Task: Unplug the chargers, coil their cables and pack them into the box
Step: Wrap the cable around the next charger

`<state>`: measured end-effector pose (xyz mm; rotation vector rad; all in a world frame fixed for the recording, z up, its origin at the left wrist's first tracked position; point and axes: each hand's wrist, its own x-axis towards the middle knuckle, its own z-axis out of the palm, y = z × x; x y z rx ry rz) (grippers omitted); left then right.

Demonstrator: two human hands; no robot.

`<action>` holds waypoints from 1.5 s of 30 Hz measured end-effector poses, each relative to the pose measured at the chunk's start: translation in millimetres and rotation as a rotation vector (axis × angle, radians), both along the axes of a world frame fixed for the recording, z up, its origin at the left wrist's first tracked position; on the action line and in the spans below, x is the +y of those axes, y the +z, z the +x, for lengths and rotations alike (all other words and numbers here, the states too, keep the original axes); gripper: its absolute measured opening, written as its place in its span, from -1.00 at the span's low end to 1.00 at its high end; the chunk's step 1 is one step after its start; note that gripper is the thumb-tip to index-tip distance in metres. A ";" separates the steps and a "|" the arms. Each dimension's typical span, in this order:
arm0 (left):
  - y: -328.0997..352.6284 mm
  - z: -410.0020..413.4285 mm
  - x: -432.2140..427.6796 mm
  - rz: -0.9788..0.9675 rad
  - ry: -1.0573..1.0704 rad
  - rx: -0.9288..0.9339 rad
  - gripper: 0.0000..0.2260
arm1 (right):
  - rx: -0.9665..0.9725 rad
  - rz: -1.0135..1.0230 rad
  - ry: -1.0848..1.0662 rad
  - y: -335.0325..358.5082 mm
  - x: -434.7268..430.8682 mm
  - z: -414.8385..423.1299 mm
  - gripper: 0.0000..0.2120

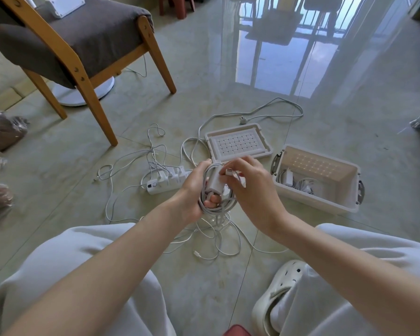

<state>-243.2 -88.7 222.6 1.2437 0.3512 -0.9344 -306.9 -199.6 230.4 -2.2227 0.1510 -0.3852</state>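
While a wooden chair (83, 57) stands far left, the open box (320, 198) sits on the floor (337, 122) at right with a packed charger (287, 177) inside, its lid (237, 143) just beside it, the power strip (155, 187) further left. The left hand (193, 190) curls its fingers round a coiled cable (224, 204) and its grey charger (214, 180); the right hand (250, 185) pinches the cable's connector (229, 170).

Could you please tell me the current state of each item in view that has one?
box: open, packed charger inside
lid: off, on the floor beside the box
power strip: chargers plugged in
held charger: unplugged, cable mostly coiled
left hand: grips held charger and coil
right hand: pinches the cable end
floor cables: loose, uncoiled
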 end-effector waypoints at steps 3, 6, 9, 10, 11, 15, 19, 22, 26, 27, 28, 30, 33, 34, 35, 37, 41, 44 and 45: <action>-3.0 5.2 1.5 0.007 -0.015 0.002 -0.55 | -0.091 0.042 0.014 5.6 -2.4 -3.4 -0.93; -6.1 9.2 1.0 -0.040 0.020 0.026 -0.51 | -0.196 -0.081 0.094 7.9 -3.8 -11.1 -0.94; -10.1 8.3 -1.8 -0.059 0.040 0.035 -0.40 | -0.237 -0.141 0.158 6.7 -4.6 -18.5 -0.92; -9.5 6.5 -4.1 -0.058 0.044 0.038 -0.41 | -0.255 -0.137 0.171 7.0 -6.9 -19.5 -0.92; -8.5 5.1 -6.5 -0.048 0.051 0.042 -0.44 | -0.272 -0.128 0.176 7.5 -9.2 -19.7 -0.92; -3.0 5.4 -16.2 -0.070 0.077 0.028 -0.56 | -0.313 0.018 0.117 16.3 -16.5 -18.9 -0.93; 5.8 18.3 -24.7 -0.237 0.129 -0.027 -0.57 | -0.247 0.466 -0.066 31.0 -25.3 -5.6 -0.88; 15.5 29.3 -34.6 -0.243 0.112 -0.092 -0.56 | -0.267 0.734 -0.207 39.6 -34.7 6.9 -0.85; 37.7 28.9 -58.2 -0.165 -0.002 -0.230 -0.59 | -0.058 1.120 -0.435 37.3 -50.6 22.9 -0.87; 42.2 27.9 -64.4 -0.125 -0.031 -0.275 -0.61 | 0.025 1.217 -0.477 35.2 -55.1 26.4 -0.84; 46.1 26.5 -69.3 -0.086 -0.062 -0.325 -0.63 | 0.111 1.294 -0.506 32.3 -59.3 29.4 -0.81; 46.8 26.3 -75.4 -0.025 -0.138 -0.435 -0.65 | 0.271 1.368 -0.515 27.3 -65.3 33.2 -0.76; 36.7 28.7 -79.2 0.007 -0.256 -0.635 -0.67 | 0.403 1.224 -0.489 17.3 -70.7 38.4 -0.73; 33.0 29.2 -80.7 -0.006 -0.280 -0.686 -0.68 | 0.425 1.143 -0.485 13.1 -72.9 40.2 -0.71; 28.3 30.3 -82.5 -0.028 -0.291 -0.714 -0.70 | 0.436 1.081 -0.481 10.7 -74.5 41.4 -0.67; 16.8 33.6 -86.3 -0.059 -0.294 -0.708 -0.69 | 0.455 1.041 -0.454 5.3 -77.4 44.2 -0.56; -10.8 43.2 -95.2 -0.071 -0.254 -0.654 -0.55 | 0.421 0.853 -0.257 -13.7 -91.9 50.7 -0.38; -29.5 49.6 -102.6 -0.052 -0.224 -0.645 -0.52 | 0.426 0.775 -0.181 -26.4 -105.3 56.6 -0.45; -35.0 51.5 -105.4 -0.045 -0.223 -0.648 -0.52 | 0.426 0.725 -0.163 -32.0 -109.9 59.5 -0.48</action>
